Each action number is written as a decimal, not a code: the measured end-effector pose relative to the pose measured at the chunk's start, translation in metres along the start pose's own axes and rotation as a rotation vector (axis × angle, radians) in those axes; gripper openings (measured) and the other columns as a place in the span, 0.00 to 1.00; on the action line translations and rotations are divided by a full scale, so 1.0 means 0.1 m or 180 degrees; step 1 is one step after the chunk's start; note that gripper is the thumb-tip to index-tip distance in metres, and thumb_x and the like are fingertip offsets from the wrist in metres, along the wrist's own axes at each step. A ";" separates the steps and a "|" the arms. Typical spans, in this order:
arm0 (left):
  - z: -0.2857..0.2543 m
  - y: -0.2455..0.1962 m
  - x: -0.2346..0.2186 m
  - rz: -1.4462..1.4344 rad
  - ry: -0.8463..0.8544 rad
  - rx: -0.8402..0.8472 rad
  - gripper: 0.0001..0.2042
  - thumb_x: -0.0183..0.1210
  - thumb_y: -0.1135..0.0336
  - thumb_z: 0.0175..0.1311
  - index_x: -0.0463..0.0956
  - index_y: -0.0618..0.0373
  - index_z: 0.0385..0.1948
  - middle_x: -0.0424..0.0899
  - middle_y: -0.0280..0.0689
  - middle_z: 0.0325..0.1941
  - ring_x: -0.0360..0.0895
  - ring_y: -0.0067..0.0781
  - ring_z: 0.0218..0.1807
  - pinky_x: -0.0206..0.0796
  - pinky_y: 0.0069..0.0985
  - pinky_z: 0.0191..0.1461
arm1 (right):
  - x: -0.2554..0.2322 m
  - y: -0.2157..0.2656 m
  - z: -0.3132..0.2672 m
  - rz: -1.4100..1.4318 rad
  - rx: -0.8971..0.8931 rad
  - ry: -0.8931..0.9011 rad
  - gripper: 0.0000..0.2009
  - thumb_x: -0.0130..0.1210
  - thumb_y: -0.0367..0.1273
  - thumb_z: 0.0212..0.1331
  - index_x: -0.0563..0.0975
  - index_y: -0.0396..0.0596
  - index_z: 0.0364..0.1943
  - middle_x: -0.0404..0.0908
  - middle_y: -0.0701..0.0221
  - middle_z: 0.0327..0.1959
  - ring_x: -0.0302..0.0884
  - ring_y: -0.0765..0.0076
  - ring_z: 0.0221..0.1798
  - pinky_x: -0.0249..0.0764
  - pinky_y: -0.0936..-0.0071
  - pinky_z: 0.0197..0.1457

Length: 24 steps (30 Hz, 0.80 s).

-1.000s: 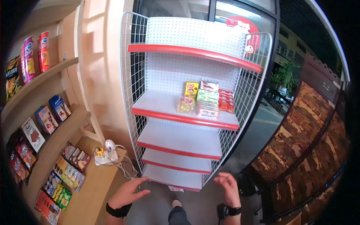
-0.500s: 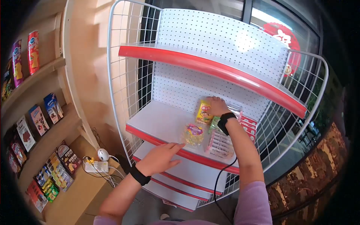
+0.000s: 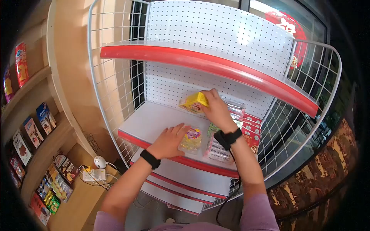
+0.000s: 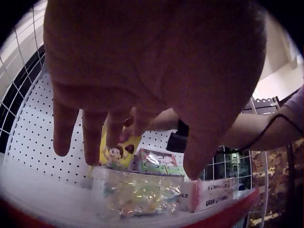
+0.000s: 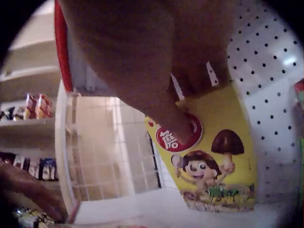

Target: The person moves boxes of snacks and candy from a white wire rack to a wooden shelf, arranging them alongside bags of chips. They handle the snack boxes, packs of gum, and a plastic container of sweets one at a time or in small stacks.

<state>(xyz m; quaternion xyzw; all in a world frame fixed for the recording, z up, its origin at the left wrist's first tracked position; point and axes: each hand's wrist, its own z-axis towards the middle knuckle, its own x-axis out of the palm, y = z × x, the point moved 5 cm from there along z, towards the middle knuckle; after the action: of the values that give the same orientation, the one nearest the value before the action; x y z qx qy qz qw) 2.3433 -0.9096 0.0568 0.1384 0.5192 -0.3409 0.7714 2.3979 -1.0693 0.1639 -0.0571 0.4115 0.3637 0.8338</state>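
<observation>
While both arms reached into the white wire rack (image 3: 115, 77), the right hand (image 3: 216, 109) gripped a yellow snack box (image 3: 192, 102) at the back of the middle shelf (image 3: 148, 119), fingers (image 5: 180, 126) and thumb curled round its top edge. The box was tilted, its top leaning toward 3 o'clock in the head view, lifted just off the shelf near the pegboard back panel (image 3: 173, 82); the right wrist view showed its printed face with a cartoon mushroom figure. The left hand (image 3: 167, 140) lay at about 8 o'clock from the box, fingers (image 4: 92, 137) straight and slightly spread, tips on or just at a clear bag of candy (image 3: 190, 139) near the shelf's red front lip (image 3: 131, 138); whether they pressed it could not be told. At 3 o'clock from the bag sat pink-and-white cartons (image 3: 217, 152), touching or just beside it. Behind them stood green packets (image 4: 159, 164) and, toward 2 o'clock, red boxes (image 3: 250, 129). A black wristband (image 3: 149, 158) sat on the left wrist. Wooden shelves (image 3: 34, 127) at 9 o'clock carried other packets.
</observation>
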 end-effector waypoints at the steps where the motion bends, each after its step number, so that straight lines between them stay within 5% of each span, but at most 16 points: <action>1: 0.09 0.00 -0.01 -0.0023 0.0009 0.0034 0.48 0.70 0.56 0.41 0.52 0.51 0.67 0.60 0.49 0.67 0.65 0.55 0.62 0.57 0.48 0.66 | -0.17 0.09 -0.13 0.0056 0.0043 -0.0320 0.20 0.59 0.29 0.53 0.71 0.46 0.51 0.70 0.58 0.46 0.74 0.46 0.47 0.73 0.61 0.47; 4: 0.39 0.10 0.12 0.0217 0.0959 -0.0188 0.58 0.75 0.51 0.30 0.47 0.46 0.69 0.49 0.47 0.73 0.50 0.52 0.72 0.40 0.59 0.71 | -0.62 0.34 -0.67 0.0114 -0.0025 -0.0848 0.21 0.59 0.27 0.51 0.71 0.46 0.52 0.69 0.59 0.45 0.73 0.48 0.47 0.72 0.62 0.47; 8: 0.63 0.17 0.38 0.0229 0.1723 -0.0302 0.61 0.75 0.49 0.26 0.45 0.45 0.70 0.49 0.48 0.73 0.47 0.52 0.73 0.36 0.61 0.71 | -1.01 0.40 -1.49 0.0151 0.0357 -0.1259 0.25 0.60 0.21 0.45 0.72 0.45 0.52 0.66 0.62 0.43 0.68 0.57 0.49 0.67 0.68 0.52; 13: 0.71 0.16 0.47 -0.0018 0.1701 -0.0375 0.58 0.75 0.53 0.22 0.51 0.44 0.68 0.57 0.47 0.66 0.52 0.54 0.69 0.42 0.63 0.67 | -1.07 -0.11 -2.53 0.2022 0.1522 -0.2150 0.23 0.57 0.25 0.58 0.66 0.43 0.58 0.67 0.69 0.54 0.65 0.71 0.59 0.63 0.72 0.62; 21: 0.66 0.29 0.63 -0.0745 0.1541 -0.0214 0.57 0.75 0.55 0.24 0.52 0.45 0.67 0.53 0.47 0.68 0.45 0.54 0.71 0.41 0.65 0.67 | -0.94 -0.09 -2.83 0.1886 0.1810 -0.1646 0.27 0.58 0.28 0.59 0.63 0.39 0.62 0.67 0.67 0.57 0.65 0.70 0.60 0.61 0.72 0.64; 24: 0.48 0.19 0.51 -0.0493 0.1371 -0.0474 0.56 0.76 0.53 0.24 0.55 0.48 0.67 0.49 0.47 0.71 0.42 0.54 0.73 0.40 0.57 0.70 | -0.85 0.00 -2.72 0.2153 0.1785 -0.1916 0.26 0.57 0.25 0.57 0.64 0.39 0.61 0.70 0.65 0.56 0.69 0.69 0.57 0.65 0.72 0.61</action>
<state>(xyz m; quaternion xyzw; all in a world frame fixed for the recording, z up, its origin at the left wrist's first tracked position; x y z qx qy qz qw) 2.4018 -0.9426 0.0292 0.1104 0.7045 -0.3225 0.6225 2.1889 -1.2240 0.0480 0.4107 0.2309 0.4884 0.7344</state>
